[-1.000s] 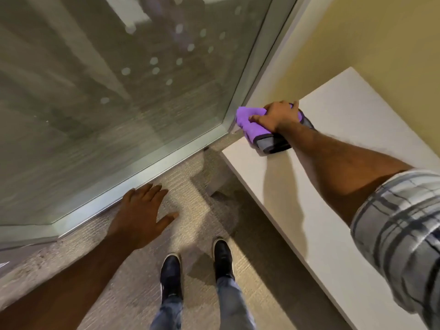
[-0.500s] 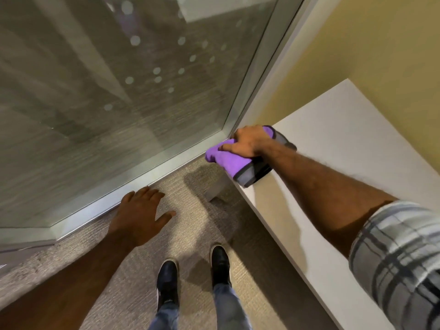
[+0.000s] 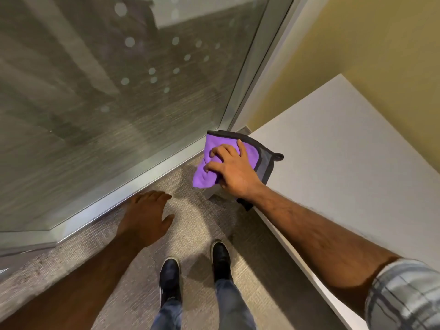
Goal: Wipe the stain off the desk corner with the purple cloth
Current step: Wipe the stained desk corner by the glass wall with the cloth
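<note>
Right hand (image 3: 234,173) presses the purple cloth (image 3: 214,160) flat on the counter (image 3: 333,151) corner, fingers spread; left hand (image 3: 145,216) open, empty. Best: firm pressure, short strokes, keep cloth from sliding off the edge.

Grey carpet (image 3: 78,253) underfoot, a frosted glass wall (image 3: 114,96) with pale dots, its metal frame (image 3: 247,75) meeting a yellow wall (image 3: 371,36).

Desk corner (image 3: 240,186) hidden under purple cloth (image 3: 209,158) and right hand (image 3: 232,173); stain not visible. Desk (image 3: 345,163) cut off at right edge. Sleeve (image 3: 404,296) cropped lower right. Left forearm runs off bottom left.
</note>
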`<action>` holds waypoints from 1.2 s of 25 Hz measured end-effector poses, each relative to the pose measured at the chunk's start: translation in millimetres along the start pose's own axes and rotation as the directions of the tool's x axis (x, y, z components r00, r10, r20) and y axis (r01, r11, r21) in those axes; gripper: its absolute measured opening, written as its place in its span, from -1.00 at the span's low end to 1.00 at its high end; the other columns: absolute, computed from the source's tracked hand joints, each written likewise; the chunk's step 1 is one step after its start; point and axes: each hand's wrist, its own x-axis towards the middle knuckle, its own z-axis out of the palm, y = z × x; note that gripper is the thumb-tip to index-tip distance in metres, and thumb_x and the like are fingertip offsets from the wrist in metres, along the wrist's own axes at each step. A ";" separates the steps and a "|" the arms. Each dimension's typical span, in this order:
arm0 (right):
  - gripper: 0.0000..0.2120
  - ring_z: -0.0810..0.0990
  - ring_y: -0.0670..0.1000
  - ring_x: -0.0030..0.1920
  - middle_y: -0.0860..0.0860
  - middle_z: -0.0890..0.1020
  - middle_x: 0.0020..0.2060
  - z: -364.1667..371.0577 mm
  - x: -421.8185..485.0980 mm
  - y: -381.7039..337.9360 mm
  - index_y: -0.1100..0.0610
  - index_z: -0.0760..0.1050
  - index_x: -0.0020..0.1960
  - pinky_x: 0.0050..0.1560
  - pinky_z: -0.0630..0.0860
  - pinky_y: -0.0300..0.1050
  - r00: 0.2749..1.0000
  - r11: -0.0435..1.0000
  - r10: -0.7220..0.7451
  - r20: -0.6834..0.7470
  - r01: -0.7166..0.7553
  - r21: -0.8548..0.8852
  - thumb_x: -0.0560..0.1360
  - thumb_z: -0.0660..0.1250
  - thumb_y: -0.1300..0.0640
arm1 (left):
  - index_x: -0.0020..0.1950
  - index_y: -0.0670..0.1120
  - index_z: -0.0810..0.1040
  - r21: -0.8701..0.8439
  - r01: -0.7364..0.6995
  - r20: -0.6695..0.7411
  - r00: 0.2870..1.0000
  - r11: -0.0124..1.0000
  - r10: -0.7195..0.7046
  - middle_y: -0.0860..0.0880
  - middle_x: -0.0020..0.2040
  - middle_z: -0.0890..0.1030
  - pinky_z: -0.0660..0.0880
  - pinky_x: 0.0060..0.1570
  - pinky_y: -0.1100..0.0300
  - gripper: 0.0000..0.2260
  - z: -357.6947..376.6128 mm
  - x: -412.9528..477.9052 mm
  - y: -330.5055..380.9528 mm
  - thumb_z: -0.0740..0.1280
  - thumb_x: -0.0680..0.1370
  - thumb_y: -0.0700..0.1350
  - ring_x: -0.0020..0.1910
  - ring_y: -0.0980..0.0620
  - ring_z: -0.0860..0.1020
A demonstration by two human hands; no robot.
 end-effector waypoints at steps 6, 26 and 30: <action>-0.71 0.44 0.21 0.32 0.07 0.57 0.11 10.6 -49.4 -7.4 -0.01 0.63 0.09 0.42 0.17 0.39 0.991 0.998 -0.059 -0.120 0.061 0.012 0.38 0.46 0.18 | 0.43 0.01 0.35 -0.008 -0.011 0.018 1.000 1.000 0.011 -0.04 0.44 0.43 0.18 0.43 -0.02 -0.51 -1.0 -0.1 -2.6 0.26 0.53 0.13 0.44 -0.03 0.34; -0.73 0.44 0.19 0.31 0.11 0.47 0.26 34.7 -238.6 -18.3 0.07 0.50 0.21 0.21 0.49 0.15 0.780 0.863 0.503 -0.374 -0.430 0.264 0.52 0.29 0.09 | 0.33 -0.10 0.46 -0.004 -0.169 -0.145 0.975 0.986 0.166 -0.12 0.28 0.58 0.39 0.26 -0.14 -0.53 -44.8 72.5 33.4 0.35 0.49 0.09 0.27 -0.14 0.52; -0.30 0.14 0.34 0.53 0.26 0.27 0.51 41.2 -215.5 -14.9 -0.04 0.22 0.52 0.38 0.20 0.50 0.828 0.841 0.539 -0.158 -0.540 0.042 0.46 0.40 -0.10 | 0.30 -0.10 0.46 -0.044 -0.222 -0.179 0.961 0.974 0.211 -0.11 0.25 0.59 0.41 0.21 -0.10 -0.55 -45.1 81.1 43.3 0.36 0.48 0.08 0.25 -0.11 0.53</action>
